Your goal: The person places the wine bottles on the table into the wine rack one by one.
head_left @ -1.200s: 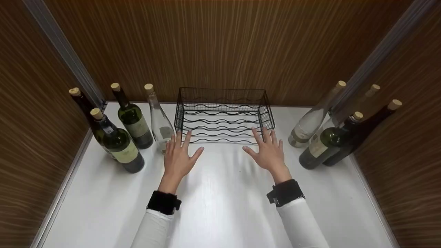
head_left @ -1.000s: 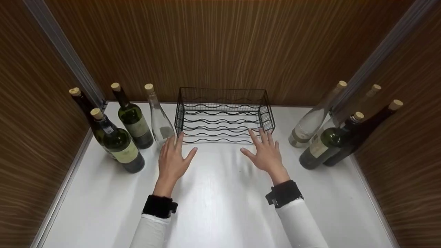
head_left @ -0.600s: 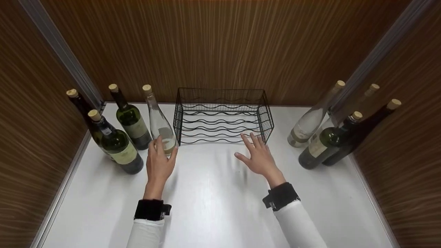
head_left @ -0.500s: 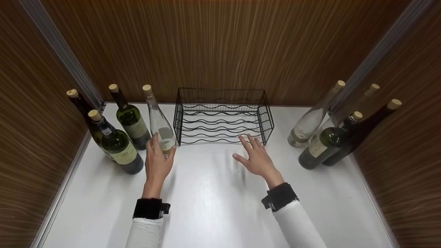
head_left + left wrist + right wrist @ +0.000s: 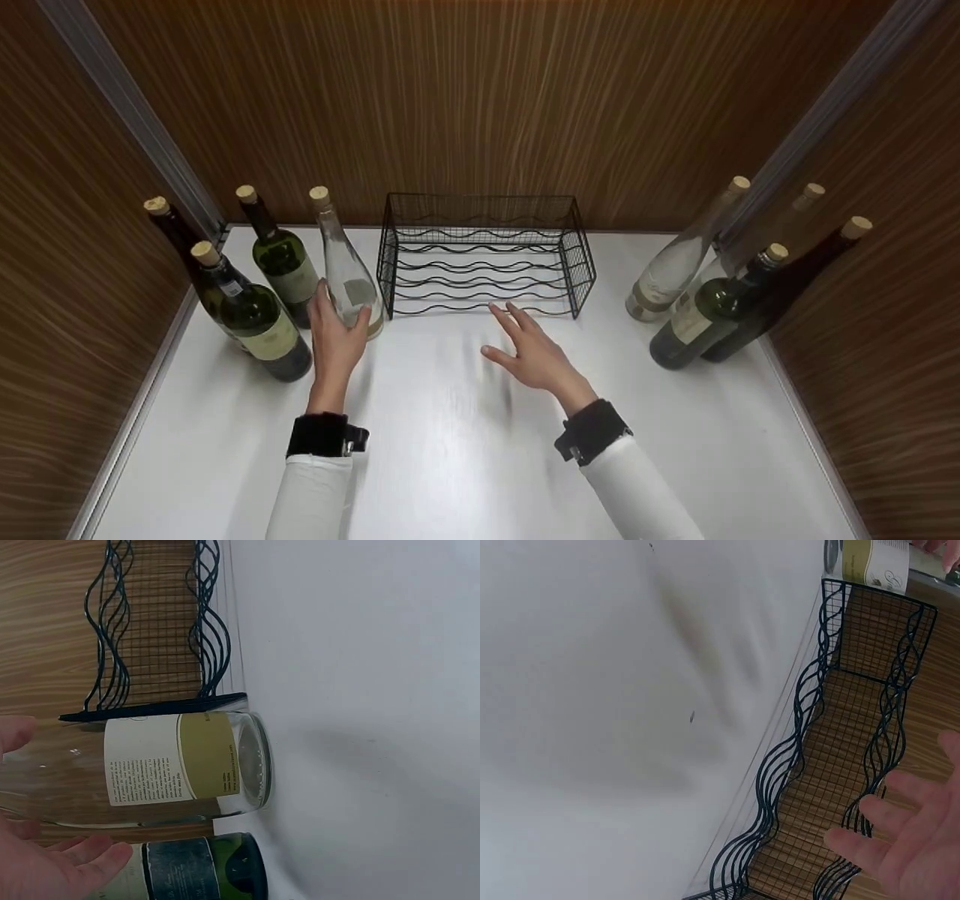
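Observation:
A clear glass bottle (image 5: 339, 259) with a cork stands upright just left of the black wire wine rack (image 5: 481, 266). My left hand (image 5: 335, 346) reaches to its lower part, thumb on the right and fingers on the left. In the left wrist view, the clear bottle (image 5: 146, 761) lies between the thumb and the spread fingers, which are not wrapped round it. My right hand (image 5: 537, 360) hovers in front of the rack, fingers spread and holding nothing. The right wrist view shows those outstretched fingers (image 5: 862, 846) overlapping the rack's wavy wires.
Left of the clear bottle stand a green bottle (image 5: 287, 266), a labelled green bottle (image 5: 259, 322) and a dark bottle (image 5: 184, 244). On the right is another group, including a clear bottle (image 5: 667, 274) and a green bottle (image 5: 701, 322). Wood-grain panels enclose the white table (image 5: 450, 450).
My left hand has moved left from the rack's front corner to the clear bottle. My right hand has drifted left and slightly back from the rack. The bottles and rack stay put.

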`<move>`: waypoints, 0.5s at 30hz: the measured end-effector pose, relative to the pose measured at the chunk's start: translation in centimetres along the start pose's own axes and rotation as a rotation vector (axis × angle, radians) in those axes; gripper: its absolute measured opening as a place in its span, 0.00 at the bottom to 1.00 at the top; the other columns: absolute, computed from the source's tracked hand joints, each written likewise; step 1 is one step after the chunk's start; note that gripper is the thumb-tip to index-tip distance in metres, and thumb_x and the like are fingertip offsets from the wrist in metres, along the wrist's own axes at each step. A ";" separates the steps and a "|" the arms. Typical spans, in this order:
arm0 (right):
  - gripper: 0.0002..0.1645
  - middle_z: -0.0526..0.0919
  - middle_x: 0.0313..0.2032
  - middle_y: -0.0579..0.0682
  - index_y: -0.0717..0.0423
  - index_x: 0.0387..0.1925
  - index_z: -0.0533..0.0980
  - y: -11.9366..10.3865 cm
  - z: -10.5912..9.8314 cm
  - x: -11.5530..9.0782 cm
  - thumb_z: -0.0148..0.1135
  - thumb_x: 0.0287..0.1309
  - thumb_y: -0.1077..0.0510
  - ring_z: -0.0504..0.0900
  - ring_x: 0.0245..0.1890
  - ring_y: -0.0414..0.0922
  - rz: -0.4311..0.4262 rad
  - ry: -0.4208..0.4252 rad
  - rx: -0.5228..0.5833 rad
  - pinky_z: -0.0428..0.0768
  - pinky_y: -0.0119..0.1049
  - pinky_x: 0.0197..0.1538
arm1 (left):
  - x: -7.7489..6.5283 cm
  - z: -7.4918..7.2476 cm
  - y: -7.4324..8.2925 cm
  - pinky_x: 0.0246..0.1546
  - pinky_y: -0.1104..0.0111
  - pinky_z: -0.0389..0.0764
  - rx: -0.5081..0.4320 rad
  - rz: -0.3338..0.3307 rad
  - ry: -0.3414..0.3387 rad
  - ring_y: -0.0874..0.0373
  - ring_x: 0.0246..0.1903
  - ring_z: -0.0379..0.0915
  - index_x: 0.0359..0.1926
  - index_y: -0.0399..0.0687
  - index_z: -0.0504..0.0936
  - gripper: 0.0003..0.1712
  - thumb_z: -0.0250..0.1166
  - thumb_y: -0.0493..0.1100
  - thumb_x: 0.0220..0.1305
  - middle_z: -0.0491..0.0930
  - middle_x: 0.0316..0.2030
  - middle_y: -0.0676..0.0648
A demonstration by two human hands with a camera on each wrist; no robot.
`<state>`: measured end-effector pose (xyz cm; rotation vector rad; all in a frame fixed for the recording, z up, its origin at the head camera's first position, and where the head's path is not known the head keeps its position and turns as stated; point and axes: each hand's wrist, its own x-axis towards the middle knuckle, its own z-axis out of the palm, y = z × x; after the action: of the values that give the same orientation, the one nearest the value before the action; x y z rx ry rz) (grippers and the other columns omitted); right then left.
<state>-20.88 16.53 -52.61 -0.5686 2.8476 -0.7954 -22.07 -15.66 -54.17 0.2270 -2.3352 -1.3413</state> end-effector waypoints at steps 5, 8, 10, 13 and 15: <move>0.47 0.50 0.75 0.56 0.40 0.77 0.51 -0.7 0.6 0.2 0.49 0.65 0.28 0.53 0.72 0.59 -0.005 -0.022 0.030 0.68 0.64 0.59 | 0.9 0.5 -0.1 0.66 0.50 0.59 -0.062 -0.007 0.032 0.41 0.69 0.52 0.76 0.40 0.49 0.51 0.70 0.45 0.61 0.54 0.70 0.33; 0.47 0.50 0.75 0.57 0.40 0.77 0.51 -1.0 0.9 0.2 0.48 0.65 0.27 0.53 0.72 0.59 -0.009 -0.037 0.037 0.69 0.64 0.58 | 1.4 0.8 -0.1 0.66 0.50 0.59 -0.096 -0.011 0.041 0.41 0.69 0.52 0.76 0.41 0.50 0.51 0.70 0.46 0.61 0.54 0.71 0.34; 0.46 0.50 0.75 0.57 0.39 0.77 0.51 -1.1 1.1 0.3 0.47 0.65 0.27 0.53 0.72 0.59 -0.014 -0.044 0.035 0.69 0.64 0.58 | 1.7 0.9 -0.2 0.67 0.51 0.58 -0.108 -0.011 0.044 0.42 0.70 0.52 0.75 0.41 0.51 0.50 0.70 0.47 0.61 0.54 0.71 0.35; 0.46 0.50 0.75 0.57 0.39 0.77 0.52 -1.3 1.4 0.3 0.45 0.65 0.26 0.53 0.72 0.58 -0.024 -0.053 0.032 0.69 0.64 0.58 | 2.2 1.1 -0.3 0.67 0.52 0.57 -0.104 -0.015 0.045 0.42 0.69 0.53 0.75 0.40 0.53 0.49 0.70 0.47 0.61 0.56 0.70 0.36; 0.46 0.50 0.75 0.55 0.38 0.77 0.52 -1.5 1.5 0.4 0.44 0.65 0.26 0.52 0.73 0.57 -0.025 -0.062 0.020 0.68 0.64 0.59 | 2.4 1.1 -0.4 0.67 0.53 0.57 -0.095 -0.021 0.042 0.43 0.69 0.53 0.74 0.40 0.54 0.48 0.70 0.47 0.61 0.57 0.70 0.36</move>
<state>-20.40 14.52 -53.15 -0.6160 2.7783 -0.7947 -24.70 -15.86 -54.34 0.2479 -2.2341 -1.4402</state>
